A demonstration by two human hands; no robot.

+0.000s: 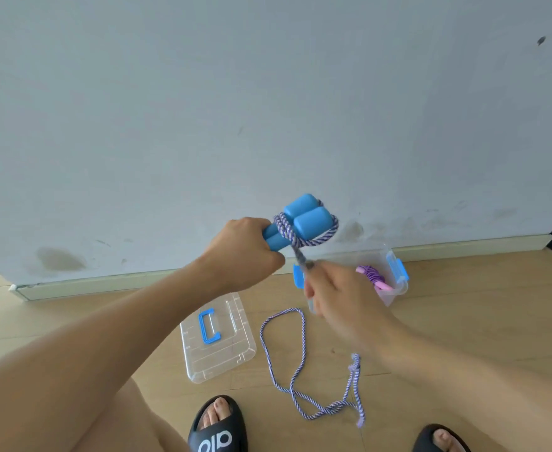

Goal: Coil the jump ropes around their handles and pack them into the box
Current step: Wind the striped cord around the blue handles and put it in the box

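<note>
My left hand [245, 249] grips two blue jump-rope handles [304, 220] held side by side, pointing up and to the right. A purple-and-white rope [287, 230] is looped a few turns around them. My right hand [336, 295], blurred, pinches the rope just below the handles. The rope's loose length [300, 350] trails in loops on the floor. A clear box [395, 288] with blue latches stands by the wall, holding a pink-handled rope [374, 275] wound in purple cord.
The box's clear lid [235, 353] with a blue handle lies flat on the wooden floor to the left of the loose rope. My feet in black slides [219, 429] are at the bottom edge. A pale wall with a skirting board runs behind.
</note>
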